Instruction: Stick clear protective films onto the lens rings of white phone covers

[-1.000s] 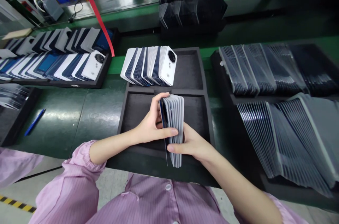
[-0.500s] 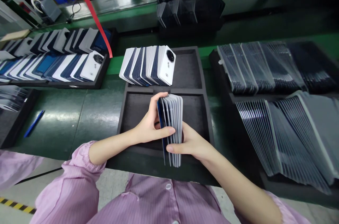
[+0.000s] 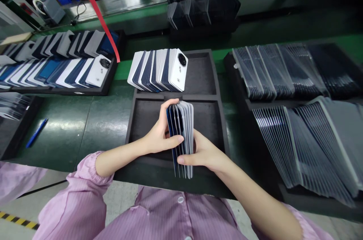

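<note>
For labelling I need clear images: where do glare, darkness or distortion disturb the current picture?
In the head view, pale glare lies on the green tabletop near the blue pen; in the head view, the upper right corner is nearly black; also in the head view, the lower-right stack looks stretched, while left hand, right hand and held stack appear fairly sharp.

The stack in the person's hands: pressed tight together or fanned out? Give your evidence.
Fanned out: the stack shows gaps between its lower edges, clearest on its left side.
</note>
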Motion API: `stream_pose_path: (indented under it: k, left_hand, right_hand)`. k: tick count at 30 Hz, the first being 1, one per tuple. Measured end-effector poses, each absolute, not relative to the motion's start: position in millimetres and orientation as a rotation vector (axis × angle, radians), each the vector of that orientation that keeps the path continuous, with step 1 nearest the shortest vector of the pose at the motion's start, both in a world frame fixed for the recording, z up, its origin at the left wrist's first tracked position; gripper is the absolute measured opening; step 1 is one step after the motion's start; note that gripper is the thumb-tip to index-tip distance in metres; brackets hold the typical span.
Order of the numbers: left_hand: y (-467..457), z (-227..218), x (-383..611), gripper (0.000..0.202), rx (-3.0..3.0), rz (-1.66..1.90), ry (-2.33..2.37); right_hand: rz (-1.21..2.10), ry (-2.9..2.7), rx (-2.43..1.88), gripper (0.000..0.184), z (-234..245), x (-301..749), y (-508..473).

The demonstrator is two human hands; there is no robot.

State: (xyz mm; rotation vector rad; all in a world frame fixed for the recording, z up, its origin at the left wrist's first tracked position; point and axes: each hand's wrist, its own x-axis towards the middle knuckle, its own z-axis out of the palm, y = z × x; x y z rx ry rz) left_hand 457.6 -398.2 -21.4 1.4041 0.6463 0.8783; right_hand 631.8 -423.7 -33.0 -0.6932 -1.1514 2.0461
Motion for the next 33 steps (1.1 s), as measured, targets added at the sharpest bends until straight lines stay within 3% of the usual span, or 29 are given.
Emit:
stream_pose_path:
  k: [4, 14, 33]
  left_hand:
    - [-398.5, -20.0, 457.4, 0.088, 1.395, 0.851, 0.654]
    - [-398.1, -20.8, 458.4, 0.085, 1.418, 0.859, 0.689]
    - [-398.4, -22.7, 458.8, 0.090, 1.323, 0.865, 0.660]
  right_hand:
    - [2.045, -1.127, -0.685, 0.079, -33.9, 631.1, -424.0]
    - [2.065, -1.122, -0.700, 0.092, -32.8, 630.8, -423.7]
    - [2.061, -1.143, -0.720, 0.097, -36.5, 629.2, -424.5]
